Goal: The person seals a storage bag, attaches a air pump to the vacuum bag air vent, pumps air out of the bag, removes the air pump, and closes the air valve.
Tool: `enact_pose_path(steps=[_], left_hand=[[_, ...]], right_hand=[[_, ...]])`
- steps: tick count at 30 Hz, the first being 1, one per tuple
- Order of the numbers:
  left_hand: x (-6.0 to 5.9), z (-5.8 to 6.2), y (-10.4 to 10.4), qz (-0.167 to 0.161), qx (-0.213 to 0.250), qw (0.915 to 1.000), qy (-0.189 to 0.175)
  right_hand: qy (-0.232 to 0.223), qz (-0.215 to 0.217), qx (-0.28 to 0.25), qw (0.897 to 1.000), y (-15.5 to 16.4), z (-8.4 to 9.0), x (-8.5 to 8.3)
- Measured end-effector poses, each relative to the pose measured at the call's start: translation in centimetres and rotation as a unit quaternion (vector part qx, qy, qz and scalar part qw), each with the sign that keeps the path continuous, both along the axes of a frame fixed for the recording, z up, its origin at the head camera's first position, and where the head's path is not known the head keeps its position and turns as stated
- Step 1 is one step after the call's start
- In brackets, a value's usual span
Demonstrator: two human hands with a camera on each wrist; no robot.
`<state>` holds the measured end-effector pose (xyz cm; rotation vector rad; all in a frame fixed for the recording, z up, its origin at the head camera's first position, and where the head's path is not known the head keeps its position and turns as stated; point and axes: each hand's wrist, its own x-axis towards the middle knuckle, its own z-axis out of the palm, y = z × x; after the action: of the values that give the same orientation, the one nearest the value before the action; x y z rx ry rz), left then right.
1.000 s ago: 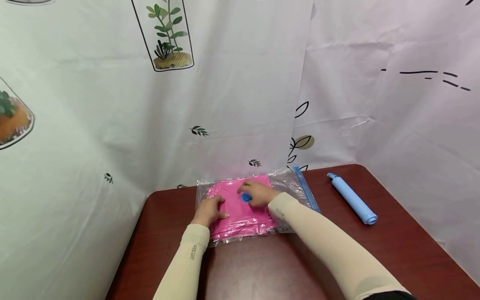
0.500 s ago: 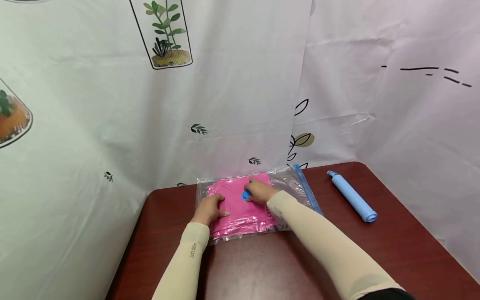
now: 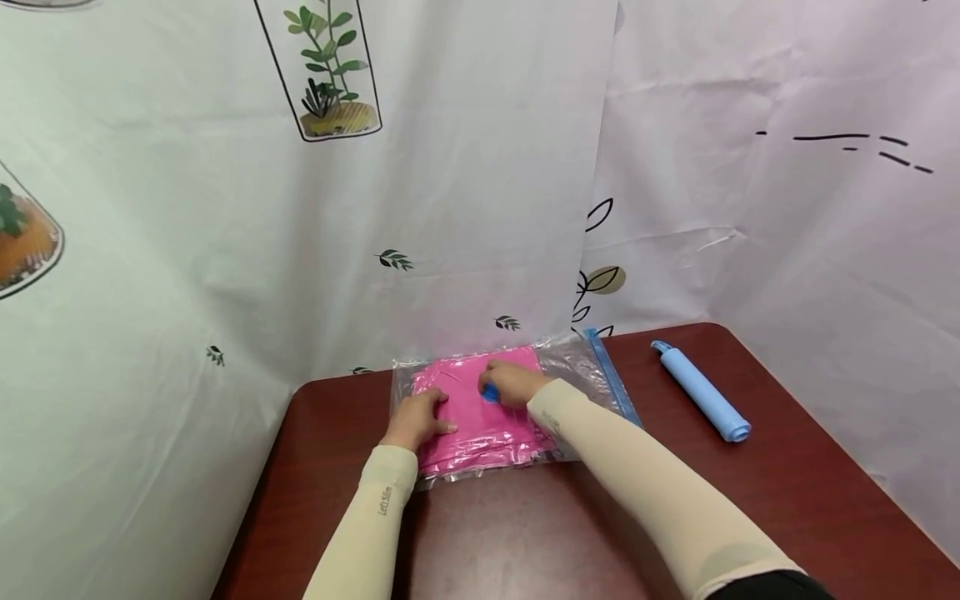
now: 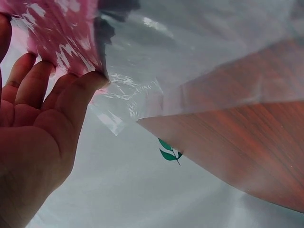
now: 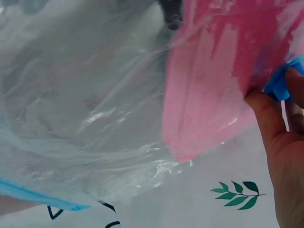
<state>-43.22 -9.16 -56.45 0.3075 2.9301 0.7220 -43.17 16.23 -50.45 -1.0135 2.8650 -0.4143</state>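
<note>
A clear vacuum storage bag (image 3: 570, 367) lies flat on the table with folded pink cloth (image 3: 480, 421) inside. On its upper face sits a round blue valve cap (image 3: 491, 393). My right hand (image 3: 516, 385) pinches this cap; thumb and fingers meet its sides in the right wrist view, where part of the cap (image 5: 280, 85) is cut off by the frame. At the bag's left side, my left hand (image 3: 412, 421) rests on the plastic over the cloth, fingers and thumb spread. The left wrist view shows the left fingers (image 4: 71, 95) against the bag's wrinkled edge.
A blue zip strip (image 3: 615, 379) runs along the bag's right end. Farther right lies a rolled light-blue umbrella-like object (image 3: 703, 393). The reddish-brown table (image 3: 525, 533) meets a white printed curtain (image 3: 465, 167) at the back and sides.
The right hand's fingers shift and turn slightly around the blue cap. My left hand and the bag stay where they were, and the camera view drifts a little.
</note>
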Motion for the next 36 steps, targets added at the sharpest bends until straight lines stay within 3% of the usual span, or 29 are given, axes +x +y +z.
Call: enact_pose_path(steps=[2, 8, 9, 15, 16, 19, 24, 30, 33, 36], left_hand=[[0.0, -0.1, -0.1, -0.004, 0.0, 1.0, 0.009], [1.5, 2.2, 0.3, 0.004, 0.01, 0.9999, -0.01], [1.4, 2.2, 0.2, 0.004, 0.012, 0.9999, -0.012], [-0.8, -1.1, -1.0, -0.009, -0.001, 0.9998, 0.018], [-0.7, -1.1, -0.9, -0.007, 0.0, 0.9998, 0.018], [-0.4, -0.9, -0.6, -0.007, -0.001, 0.9997, 0.022], [0.3, 0.0, -0.1, -0.003, -0.001, 0.9998, 0.019], [-0.9, -1.1, -0.4, -0.01, -0.003, 0.9996, 0.027], [-0.3, -0.3, -0.3, -0.014, -0.001, 0.9994, 0.032], [1.4, 1.7, 0.3, -0.009, 0.0, 0.9997, 0.021]], right_hand=[[0.006, -0.016, -0.003, 1.0, 0.0, -0.4, -0.2], [0.006, -0.064, -0.011, 0.998, -0.1, -1.5, -0.6], [0.008, -0.066, -0.022, 0.998, 0.1, -2.5, -1.3], [-0.006, -0.019, -0.036, 0.999, -0.2, -1.8, -1.3], [-0.007, -0.012, -0.024, 1.0, -0.5, -0.7, -0.5], [0.015, -0.005, -0.005, 1.0, -0.5, -0.6, -0.3], [0.048, -0.044, 0.009, 0.998, -0.7, -1.0, -0.1], [0.058, -0.099, 0.027, 0.993, -1.2, -1.3, -0.2], [0.051, -0.113, 0.019, 0.992, -1.2, -1.4, -0.1], [0.03, -0.102, -0.004, 0.994, -0.7, -1.6, -0.3]])
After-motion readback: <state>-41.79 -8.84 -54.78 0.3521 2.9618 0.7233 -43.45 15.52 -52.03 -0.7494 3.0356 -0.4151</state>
